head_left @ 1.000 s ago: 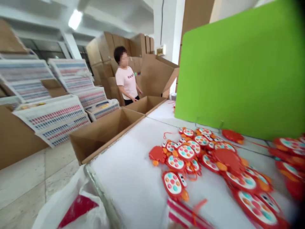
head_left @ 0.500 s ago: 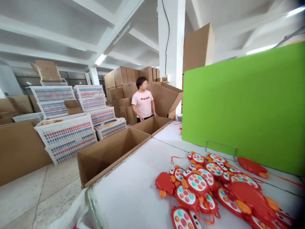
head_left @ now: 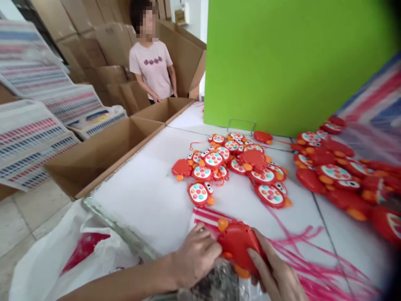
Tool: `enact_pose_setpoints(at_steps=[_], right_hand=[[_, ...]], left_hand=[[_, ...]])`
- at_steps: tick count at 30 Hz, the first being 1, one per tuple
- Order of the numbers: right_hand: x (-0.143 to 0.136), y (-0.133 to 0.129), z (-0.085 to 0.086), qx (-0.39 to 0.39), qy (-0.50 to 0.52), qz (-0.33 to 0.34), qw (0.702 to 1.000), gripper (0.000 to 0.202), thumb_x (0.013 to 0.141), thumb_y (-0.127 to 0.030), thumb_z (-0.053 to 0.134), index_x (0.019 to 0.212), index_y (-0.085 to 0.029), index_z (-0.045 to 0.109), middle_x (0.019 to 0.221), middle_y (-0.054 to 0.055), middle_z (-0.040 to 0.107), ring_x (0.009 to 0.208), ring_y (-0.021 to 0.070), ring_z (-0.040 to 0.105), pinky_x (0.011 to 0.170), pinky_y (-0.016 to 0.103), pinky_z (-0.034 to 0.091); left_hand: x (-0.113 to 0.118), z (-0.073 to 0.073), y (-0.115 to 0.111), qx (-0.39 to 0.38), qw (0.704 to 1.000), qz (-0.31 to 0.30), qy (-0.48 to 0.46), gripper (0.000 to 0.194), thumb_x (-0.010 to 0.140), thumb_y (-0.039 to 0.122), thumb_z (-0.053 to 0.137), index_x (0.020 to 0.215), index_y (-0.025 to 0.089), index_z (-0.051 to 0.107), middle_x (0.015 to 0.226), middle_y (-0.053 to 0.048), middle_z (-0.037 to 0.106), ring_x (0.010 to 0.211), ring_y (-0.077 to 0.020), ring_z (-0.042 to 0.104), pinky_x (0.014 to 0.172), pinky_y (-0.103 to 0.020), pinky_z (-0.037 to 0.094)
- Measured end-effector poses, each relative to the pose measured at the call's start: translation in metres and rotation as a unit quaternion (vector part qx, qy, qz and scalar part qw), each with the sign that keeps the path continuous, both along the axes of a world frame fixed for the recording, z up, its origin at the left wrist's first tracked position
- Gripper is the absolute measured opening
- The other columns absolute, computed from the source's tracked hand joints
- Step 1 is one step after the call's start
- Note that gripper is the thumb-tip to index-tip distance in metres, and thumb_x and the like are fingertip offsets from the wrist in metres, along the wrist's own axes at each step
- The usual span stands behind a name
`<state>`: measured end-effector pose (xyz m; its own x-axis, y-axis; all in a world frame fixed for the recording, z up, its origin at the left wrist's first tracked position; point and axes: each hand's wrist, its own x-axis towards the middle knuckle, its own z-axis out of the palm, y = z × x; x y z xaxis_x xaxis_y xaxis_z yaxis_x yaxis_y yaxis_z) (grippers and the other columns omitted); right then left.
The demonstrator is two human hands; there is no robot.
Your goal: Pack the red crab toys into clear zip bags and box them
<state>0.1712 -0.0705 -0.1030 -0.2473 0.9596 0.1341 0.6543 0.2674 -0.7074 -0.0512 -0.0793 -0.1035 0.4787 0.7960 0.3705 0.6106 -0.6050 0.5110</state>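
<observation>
In the head view my right hand (head_left: 275,267) grips a red plastic toy (head_left: 239,246) with orange feet, its plain back facing up. My left hand (head_left: 197,255) is closed at the toy's left edge, fingertips pinched together; what they pinch is hidden. Behind the left fingers lies a clear packet with pink stripes (head_left: 208,217). Under the hands is a clear bag of dark, shiny small things (head_left: 216,282), too blurred to name. Just beyond, a pile of similar toys (head_left: 214,159) shows white bellies with coloured buttons.
Pink straps (head_left: 313,255) lie right of my hands, near another toy heap (head_left: 338,171). A green board (head_left: 282,62) stands behind the pile. Open cartons (head_left: 103,154) line the table's left edge, where a co-worker (head_left: 153,67) stands. A white plastic bag (head_left: 46,259) hangs at front left.
The view has tipped down and turned right, bringing both my hands and the held toy into sight. The right-hand toy heap and pink straps now show.
</observation>
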Motion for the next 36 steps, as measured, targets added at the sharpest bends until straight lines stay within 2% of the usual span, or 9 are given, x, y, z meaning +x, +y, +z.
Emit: enact_pose_setpoints(at_steps=[5, 9, 11, 15, 18, 22, 26, 32, 36], right_hand=[[0.001, -0.002, 0.011, 0.018, -0.007, -0.005, 1.000, 0.046, 0.089, -0.047, 0.039, 0.128, -0.025, 0.051, 0.082, 0.006, 0.073, 0.055, 0.0172, 0.065, 0.053, 0.024, 0.054], [0.001, -0.005, 0.015, -0.002, -0.013, -0.016, 1.000, 0.045, 0.089, -0.045, 0.041, 0.127, -0.024, 0.052, 0.065, 0.003, 0.071, 0.049, 0.0172, 0.064, 0.049, 0.023, 0.052], [0.001, -0.007, 0.015, -0.004, -0.018, -0.012, 1.000, 0.045, 0.088, -0.045, 0.043, 0.127, -0.025, 0.052, 0.070, 0.003, 0.072, 0.055, 0.0182, 0.066, 0.051, 0.024, 0.053], [0.000, -0.008, 0.017, 0.028, -0.032, 0.009, 0.999, 0.041, 0.089, -0.042, 0.042, 0.126, -0.030, 0.054, 0.097, 0.005, 0.073, 0.079, 0.0209, 0.070, 0.064, 0.027, 0.056], [-0.003, -0.004, 0.026, 0.045, -0.056, 0.034, 0.997, 0.039, 0.090, -0.038, 0.039, 0.125, -0.029, 0.054, 0.109, 0.005, 0.070, 0.088, 0.0212, 0.069, 0.071, 0.029, 0.056], [-0.016, 0.003, 0.041, 0.014, -0.118, 0.106, 0.987, 0.034, 0.094, -0.035, 0.037, 0.118, -0.027, 0.060, 0.099, 0.004, 0.071, 0.084, 0.0187, 0.069, 0.073, 0.027, 0.055], [-0.030, 0.003, 0.051, -0.038, -0.181, 0.195, 0.963, 0.032, 0.095, -0.039, 0.035, 0.100, -0.031, 0.065, 0.089, 0.000, 0.067, 0.065, 0.0135, 0.067, 0.057, 0.023, 0.052], [-0.032, -0.003, 0.042, 0.054, -0.162, 0.104, 0.980, 0.049, 0.097, -0.037, 0.027, 0.064, -0.021, 0.059, 0.067, 0.001, 0.058, 0.049, 0.0096, 0.059, 0.047, 0.020, 0.040], [-0.043, -0.003, 0.039, 0.116, -0.181, 0.064, 0.975, 0.041, 0.096, -0.036, 0.032, 0.072, -0.022, 0.062, 0.066, 0.001, 0.060, 0.054, 0.0121, 0.061, 0.047, 0.022, 0.037]], left_hand=[[-0.029, 0.040, 0.002, 0.032, 0.991, 0.110, -0.062, 0.018, 0.091, 0.018, 0.043, 0.081, 0.015, 0.058, 0.077, -0.005, 0.061, 0.078, -0.0164, 0.052, 0.077, -0.030, 0.041], [-0.040, 0.049, 0.005, -0.218, 0.931, 0.228, -0.182, 0.029, 0.091, 0.037, 0.043, 0.080, 0.015, 0.058, 0.071, -0.004, 0.060, 0.066, -0.0148, 0.054, 0.059, -0.024, 0.041], [-0.035, 0.044, 0.009, -0.329, 0.890, 0.212, -0.232, 0.032, 0.088, 0.044, 0.046, 0.081, 0.015, 0.058, 0.069, -0.004, 0.061, 0.062, -0.0147, 0.055, 0.055, -0.023, 0.040], [-0.015, 0.028, 0.017, -0.422, 0.839, 0.159, -0.304, 0.028, 0.079, 0.041, 0.053, 0.072, 0.014, 0.055, 0.063, -0.004, 0.060, 0.057, -0.0148, 0.055, 0.052, -0.022, 0.039], [-0.006, 0.023, 0.019, -0.407, 0.841, 0.168, -0.314, 0.027, 0.078, 0.039, 0.052, 0.069, 0.015, 0.053, 0.060, -0.003, 0.059, 0.056, -0.0142, 0.054, 0.052, -0.022, 0.038], [0.000, 0.025, 0.015, -0.402, 0.839, 0.156, -0.332, 0.031, 0.081, 0.045, 0.051, 0.073, 0.015, 0.052, 0.068, -0.004, 0.062, 0.061, -0.0148, 0.057, 0.056, -0.023, 0.043], [0.005, 0.028, 0.011, -0.435, 0.813, 0.142, -0.359, 0.036, 0.081, 0.051, 0.052, 0.076, 0.015, 0.050, 0.074, -0.006, 0.065, 0.065, -0.0159, 0.061, 0.059, -0.024, 0.047], [0.003, 0.024, 0.008, -0.448, 0.789, 0.151, -0.392, 0.039, 0.081, 0.056, 0.051, 0.079, 0.017, 0.045, 0.074, -0.006, 0.065, 0.065, -0.0177, 0.063, 0.059, -0.026, 0.048], [0.001, 0.025, 0.005, -0.435, 0.813, 0.127, -0.365, 0.029, 0.081, 0.044, 0.053, 0.088, 0.015, 0.053, 0.069, -0.003, 0.063, 0.066, -0.0173, 0.060, 0.061, -0.025, 0.045]])
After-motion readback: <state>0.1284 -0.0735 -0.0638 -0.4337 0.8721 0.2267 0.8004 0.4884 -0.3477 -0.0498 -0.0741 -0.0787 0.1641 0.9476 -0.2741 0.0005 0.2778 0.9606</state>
